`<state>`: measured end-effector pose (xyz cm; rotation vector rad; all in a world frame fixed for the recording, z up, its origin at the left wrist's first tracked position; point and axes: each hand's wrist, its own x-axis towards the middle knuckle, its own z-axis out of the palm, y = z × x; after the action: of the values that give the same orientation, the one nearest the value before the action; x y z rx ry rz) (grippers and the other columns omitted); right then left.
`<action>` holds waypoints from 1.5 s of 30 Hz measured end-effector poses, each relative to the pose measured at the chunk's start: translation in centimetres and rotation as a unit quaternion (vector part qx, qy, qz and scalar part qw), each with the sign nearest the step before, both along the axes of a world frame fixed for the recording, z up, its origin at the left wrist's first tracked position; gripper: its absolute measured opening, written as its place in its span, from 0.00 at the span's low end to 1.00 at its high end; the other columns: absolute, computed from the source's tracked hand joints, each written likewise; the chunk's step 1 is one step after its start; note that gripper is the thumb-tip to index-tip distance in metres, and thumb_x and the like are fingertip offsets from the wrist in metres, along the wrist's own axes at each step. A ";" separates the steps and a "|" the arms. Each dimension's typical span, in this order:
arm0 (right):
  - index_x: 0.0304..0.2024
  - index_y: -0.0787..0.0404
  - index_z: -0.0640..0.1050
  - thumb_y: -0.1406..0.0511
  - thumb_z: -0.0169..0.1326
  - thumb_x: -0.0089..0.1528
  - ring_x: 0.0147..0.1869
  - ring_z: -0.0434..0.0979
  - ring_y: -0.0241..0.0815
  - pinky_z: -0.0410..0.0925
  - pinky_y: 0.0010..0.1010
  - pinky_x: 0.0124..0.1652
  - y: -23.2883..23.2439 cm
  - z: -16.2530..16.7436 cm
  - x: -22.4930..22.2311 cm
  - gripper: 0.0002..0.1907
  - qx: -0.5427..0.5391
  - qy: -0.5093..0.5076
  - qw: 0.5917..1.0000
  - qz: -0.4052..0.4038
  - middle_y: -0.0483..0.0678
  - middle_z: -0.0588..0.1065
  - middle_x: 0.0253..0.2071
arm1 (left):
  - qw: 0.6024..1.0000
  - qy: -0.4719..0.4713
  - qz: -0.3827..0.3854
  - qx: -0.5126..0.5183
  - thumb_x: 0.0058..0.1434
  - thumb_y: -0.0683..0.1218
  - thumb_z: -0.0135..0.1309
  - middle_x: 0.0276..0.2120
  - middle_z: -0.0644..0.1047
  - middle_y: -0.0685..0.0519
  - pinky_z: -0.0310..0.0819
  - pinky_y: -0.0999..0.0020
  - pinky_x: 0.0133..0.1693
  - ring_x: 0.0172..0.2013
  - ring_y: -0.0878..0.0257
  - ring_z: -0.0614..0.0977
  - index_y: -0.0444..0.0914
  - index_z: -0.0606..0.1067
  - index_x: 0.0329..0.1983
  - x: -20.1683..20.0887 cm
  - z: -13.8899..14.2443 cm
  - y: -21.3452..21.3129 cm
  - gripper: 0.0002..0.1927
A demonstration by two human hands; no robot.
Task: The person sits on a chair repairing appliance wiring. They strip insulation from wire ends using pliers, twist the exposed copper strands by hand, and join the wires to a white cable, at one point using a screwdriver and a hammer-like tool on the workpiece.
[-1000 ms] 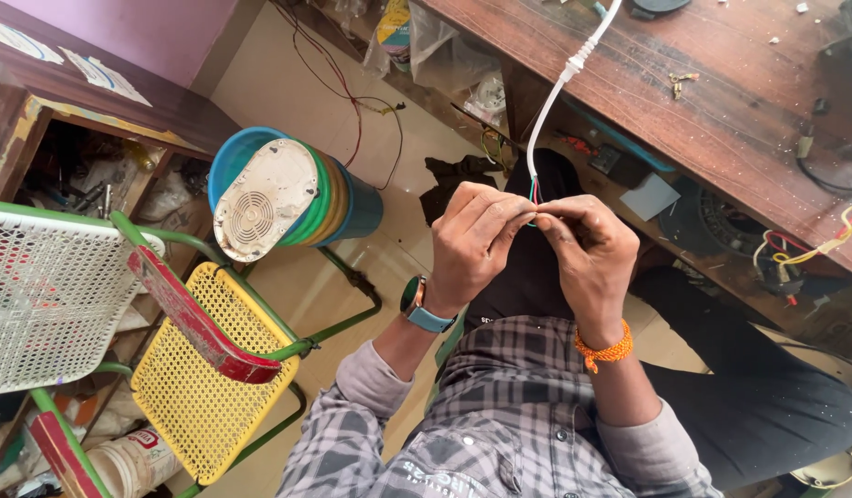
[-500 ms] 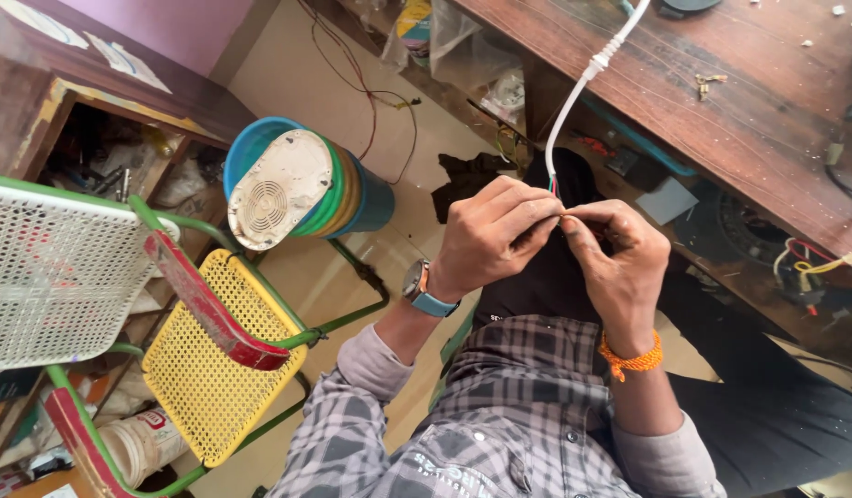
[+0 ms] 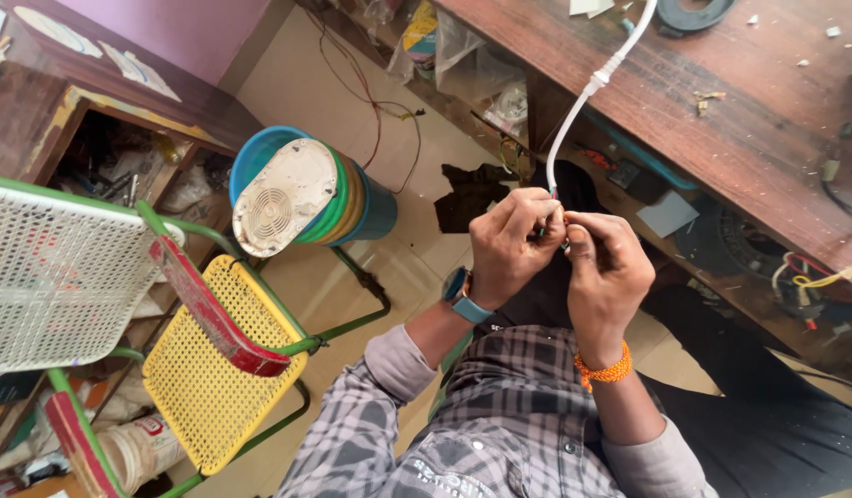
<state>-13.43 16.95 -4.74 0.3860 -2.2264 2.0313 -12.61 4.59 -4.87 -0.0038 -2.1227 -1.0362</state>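
A white cable [image 3: 587, 97] comes down off the brown wooden workbench [image 3: 721, 111] to my hands, with a thicker joint partway along it. My left hand [image 3: 511, 244], with a blue wristwatch, pinches the cable's lower end. My right hand [image 3: 610, 277], with an orange thread band at the wrist, is pressed against it and grips the same end with its fingertips. The wire tips are hidden between my fingers. Both hands are held above my lap, over a grey checked shirt and dark trousers.
A blue drum with a white fan-like unit [image 3: 297, 198] lies on the floor to the left. A green-framed chair with a yellow mesh seat [image 3: 209, 369] stands nearer. A dark ring [image 3: 693, 14] and scraps lie on the bench; coloured wires [image 3: 813, 277] hang at the right.
My hands have stayed together on the cable end, with only small finger movements. The view has shifted a little.
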 end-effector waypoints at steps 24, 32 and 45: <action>0.41 0.70 0.80 0.69 0.57 0.67 0.36 0.71 0.30 0.68 0.22 0.41 2.9 -4.1 -2.3 0.07 -0.293 -0.300 0.903 0.090 0.46 0.77 0.36 | 0.678 -0.261 -0.299 0.619 0.69 0.41 0.59 0.36 0.82 0.49 0.74 0.78 0.27 0.35 0.65 0.84 0.31 0.80 0.51 -0.6 -4.7 -0.6 0.11; 0.41 0.70 0.80 0.68 0.57 0.67 0.37 0.72 0.31 0.68 0.23 0.41 3.0 -3.7 -2.3 0.07 -0.280 -0.300 0.904 0.116 0.46 0.77 0.35 | 0.669 -0.255 -0.320 0.620 0.67 0.41 0.60 0.35 0.82 0.48 0.74 0.79 0.27 0.33 0.63 0.84 0.30 0.79 0.48 -0.5 -5.0 -1.0 0.10; 0.41 0.70 0.80 0.67 0.58 0.67 0.40 0.73 0.30 0.68 0.23 0.44 2.4 -4.1 -1.6 0.09 -0.228 -0.276 0.927 0.113 0.45 0.77 0.35 | 0.657 -0.265 -0.310 0.634 0.65 0.42 0.63 0.31 0.79 0.54 0.70 0.81 0.24 0.27 0.72 0.79 0.34 0.78 0.43 -0.1 -5.9 -1.6 0.08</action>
<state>-15.05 19.35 -8.85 0.0157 -1.9019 2.9909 -12.67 2.95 -10.79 0.3018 -1.3050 -3.0520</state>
